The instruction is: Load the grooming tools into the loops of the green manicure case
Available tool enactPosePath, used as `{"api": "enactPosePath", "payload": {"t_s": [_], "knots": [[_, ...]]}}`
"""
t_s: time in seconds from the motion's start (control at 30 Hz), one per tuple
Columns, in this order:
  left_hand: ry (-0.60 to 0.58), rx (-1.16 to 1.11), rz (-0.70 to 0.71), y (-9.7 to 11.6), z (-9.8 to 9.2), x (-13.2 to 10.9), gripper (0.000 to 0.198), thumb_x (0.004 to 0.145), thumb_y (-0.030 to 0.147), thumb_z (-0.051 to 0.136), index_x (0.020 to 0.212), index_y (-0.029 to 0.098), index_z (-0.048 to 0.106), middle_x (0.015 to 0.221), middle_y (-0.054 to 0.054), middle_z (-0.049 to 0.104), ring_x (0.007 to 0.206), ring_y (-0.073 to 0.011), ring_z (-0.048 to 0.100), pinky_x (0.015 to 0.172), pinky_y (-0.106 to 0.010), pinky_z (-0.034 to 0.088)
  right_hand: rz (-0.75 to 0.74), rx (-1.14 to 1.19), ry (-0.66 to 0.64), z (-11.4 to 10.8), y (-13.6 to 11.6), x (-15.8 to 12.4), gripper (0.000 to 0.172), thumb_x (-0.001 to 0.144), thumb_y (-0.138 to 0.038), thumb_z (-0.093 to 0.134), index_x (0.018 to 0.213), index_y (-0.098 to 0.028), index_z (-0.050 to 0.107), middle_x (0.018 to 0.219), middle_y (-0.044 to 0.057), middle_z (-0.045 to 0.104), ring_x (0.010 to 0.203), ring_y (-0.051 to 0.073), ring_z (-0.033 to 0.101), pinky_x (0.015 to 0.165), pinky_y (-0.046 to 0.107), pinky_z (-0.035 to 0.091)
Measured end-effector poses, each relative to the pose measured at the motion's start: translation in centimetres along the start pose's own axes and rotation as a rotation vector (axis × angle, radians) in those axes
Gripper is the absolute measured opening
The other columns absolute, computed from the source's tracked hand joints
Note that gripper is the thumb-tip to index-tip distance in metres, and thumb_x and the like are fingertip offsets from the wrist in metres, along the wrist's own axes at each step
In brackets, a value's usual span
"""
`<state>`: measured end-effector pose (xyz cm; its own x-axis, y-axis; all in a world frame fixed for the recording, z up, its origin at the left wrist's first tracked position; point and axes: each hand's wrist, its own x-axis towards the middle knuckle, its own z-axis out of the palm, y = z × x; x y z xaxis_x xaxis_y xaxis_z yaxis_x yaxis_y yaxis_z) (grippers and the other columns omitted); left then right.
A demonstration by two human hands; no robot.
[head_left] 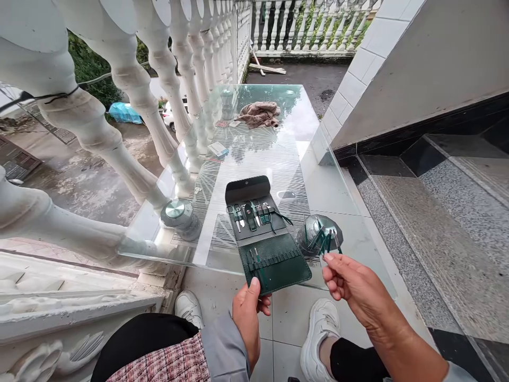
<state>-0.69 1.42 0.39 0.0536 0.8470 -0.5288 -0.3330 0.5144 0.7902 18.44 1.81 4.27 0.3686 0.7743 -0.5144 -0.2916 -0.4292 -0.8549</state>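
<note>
A dark green manicure case [284, 273] lies unfolded at the near edge of the glass table. My left hand [247, 313] grips its lower left corner, thumb on top. Small scissors [237, 217], a nail clipper [265, 213] and other metal tools sit in the case's upper panel. Across the lower panel runs a row of loops, with a couple of slim tools [257, 257] in the leftmost ones. To the right of the case, my right hand [356, 286] pinches several thin green-handled manicure tools [328, 241], fanned out with their tips upward and apart from the case.
A crumpled brown cloth [259, 114] and a small packet [218, 149] lie on the glass table [334, 196]. White balusters [127, 101] line the left side. Stone steps [433, 212] rise on the right. White shoes [323, 329] rest on the tiled floor below.
</note>
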Motion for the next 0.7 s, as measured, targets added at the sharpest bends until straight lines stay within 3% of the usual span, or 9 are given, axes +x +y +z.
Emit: {"api": "enactPosePath", "payload": {"t_s": [0.07, 0.13, 0.23, 0.3, 0.43, 0.7], "knots": [[-0.003, 0.002, 0.006, 0.1, 0.0, -0.1, 0.054, 0.069, 0.066, 0.062, 0.068, 0.012, 0.060, 0.064, -0.004, 0.056, 0.059, -0.0130, 0.046, 0.053, -0.023, 0.038, 0.001, 0.001, -0.013, 0.1, -0.1, -0.3, 0.031, 0.087, -0.036, 0.054, 0.113, -0.020, 0.056, 0.112, 0.007, 0.059, 0.089, 0.017, 0.059, 0.076, 0.036, 0.052], [-0.006, 0.002, 0.011, 0.1, 0.1, -0.1, 0.054, 0.070, 0.066, 0.061, 0.069, 0.011, 0.061, 0.063, -0.004, 0.055, 0.059, -0.0132, 0.047, 0.053, -0.024, 0.039, -0.002, 0.031, -0.032, 0.6, -0.1, -0.8, 0.028, 0.081, -0.039, 0.060, 0.101, -0.019, 0.060, 0.086, 0.002, 0.063, 0.064, 0.011, 0.057, 0.057, 0.026, 0.050], [-0.012, -0.001, 0.017, 0.1, 0.2, -0.2, 0.054, 0.070, 0.065, 0.061, 0.069, 0.011, 0.061, 0.063, -0.004, 0.055, 0.059, -0.0138, 0.047, 0.053, -0.024, 0.038, 0.020, 0.067, -0.077, 2.1, 0.2, -2.1, 0.027, 0.071, -0.042, 0.068, 0.080, -0.018, 0.061, 0.055, -0.005, 0.052, 0.044, 0.006, 0.043, 0.039, 0.019, 0.038], [-0.015, 0.001, 0.021, 0.1, 0.2, -0.2, 0.054, 0.071, 0.064, 0.060, 0.071, 0.011, 0.061, 0.063, -0.004, 0.054, 0.060, -0.0143, 0.047, 0.053, -0.025, 0.038, 0.084, 0.008, -0.161, 3.5, 0.8, -2.9, 0.029, 0.069, -0.044, 0.068, 0.075, -0.017, 0.059, 0.053, -0.005, 0.051, 0.042, 0.006, 0.044, 0.037, 0.018, 0.036], [-0.029, 0.016, 0.012, 0.2, 0.1, -0.2, 0.050, 0.074, 0.062, 0.059, 0.069, 0.012, 0.059, 0.061, -0.003, 0.052, 0.059, -0.0142, 0.047, 0.057, -0.026, 0.038, 0.232, -0.098, -0.320, 5.6, 2.2, -4.0, 0.042, 0.069, -0.049, 0.064, 0.094, -0.015, 0.061, 0.055, -0.004, 0.056, 0.040, 0.008, 0.047, 0.035, 0.019, 0.037], [-0.088, 0.016, -0.022, 0.1, 0.0, -0.4, 0.051, 0.073, 0.065, 0.059, 0.062, 0.015, 0.051, 0.057, 0.000, 0.049, 0.057, -0.0138, 0.045, 0.058, -0.027, 0.037, 0.252, -0.129, -0.315, 6.4, 3.0, -3.9, 0.043, 0.066, -0.050, 0.066, 0.089, -0.014, 0.060, 0.055, -0.003, 0.057, 0.040, 0.007, 0.048, 0.036, 0.020, 0.040]]}}
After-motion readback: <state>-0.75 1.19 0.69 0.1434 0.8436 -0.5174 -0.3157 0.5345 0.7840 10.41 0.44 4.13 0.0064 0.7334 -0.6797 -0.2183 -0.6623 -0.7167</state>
